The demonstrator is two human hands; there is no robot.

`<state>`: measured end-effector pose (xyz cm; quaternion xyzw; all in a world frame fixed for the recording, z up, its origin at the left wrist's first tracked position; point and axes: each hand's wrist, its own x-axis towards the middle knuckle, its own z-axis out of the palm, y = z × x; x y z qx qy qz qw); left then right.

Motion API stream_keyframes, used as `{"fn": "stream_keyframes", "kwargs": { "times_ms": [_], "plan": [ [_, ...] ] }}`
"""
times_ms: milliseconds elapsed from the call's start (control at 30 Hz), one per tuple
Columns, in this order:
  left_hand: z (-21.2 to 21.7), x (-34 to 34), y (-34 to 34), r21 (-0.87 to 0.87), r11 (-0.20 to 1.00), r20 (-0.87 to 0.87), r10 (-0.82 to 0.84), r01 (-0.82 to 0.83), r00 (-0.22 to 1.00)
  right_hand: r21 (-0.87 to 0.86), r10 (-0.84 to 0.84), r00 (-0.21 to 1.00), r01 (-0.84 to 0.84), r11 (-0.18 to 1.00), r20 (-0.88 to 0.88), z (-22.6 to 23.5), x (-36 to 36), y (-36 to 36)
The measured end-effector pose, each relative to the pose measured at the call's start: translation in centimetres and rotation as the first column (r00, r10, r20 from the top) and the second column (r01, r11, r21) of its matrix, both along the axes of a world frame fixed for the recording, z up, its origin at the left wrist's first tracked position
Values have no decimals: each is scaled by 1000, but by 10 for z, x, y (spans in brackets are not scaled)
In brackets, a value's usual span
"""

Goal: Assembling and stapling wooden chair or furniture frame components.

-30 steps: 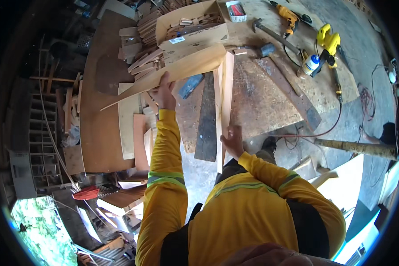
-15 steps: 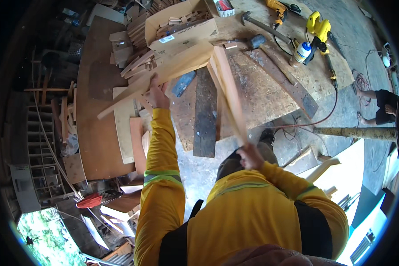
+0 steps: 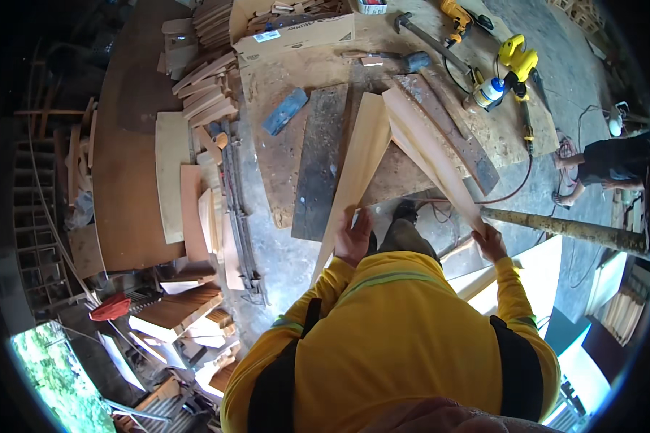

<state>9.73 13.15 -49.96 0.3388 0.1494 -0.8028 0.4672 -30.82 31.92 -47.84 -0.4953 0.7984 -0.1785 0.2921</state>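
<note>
Clearly splayed, an upside-down V

Centre frame, the left board runs lengthwise down-left, past my left hand, half-spread at its edge, grip unclear; the right board slants down-right, its lower end clasped in my nearer right hand

One fisheye view looks steeply down from the head, close above the yellow shirt at lower centre. It faces forward over the bench at upper centre.

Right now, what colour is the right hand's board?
Pale pinkish tan; the board shows best in the head view.
</note>
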Motion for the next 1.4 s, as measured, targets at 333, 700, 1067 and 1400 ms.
{"fn": "stream_keyframes", "kwargs": {
  "times_ms": [333, 700, 1067, 1400],
  "plan": [
    [14, -7, -24, 17, 352, 995, 82, 936, -49, -35, 43, 993, -47, 998, -111, -67, -8, -4],
    [-18, -55, -134, 269, 354, 574, 688, 896, -444, -190, 55, 851, -179, 965, -523, -37, -26, -85],
    [-24, -73, -172, 315, 386, 582, 643, 867, -497, -174, 200, 864, -309, 935, -461, -66, -50, -124],
    [-31, -170, -234, 115, 500, 593, 659, 859, -463, -259, 174, 887, -304, 917, -427, -22, -61, -140]
  ]
}}
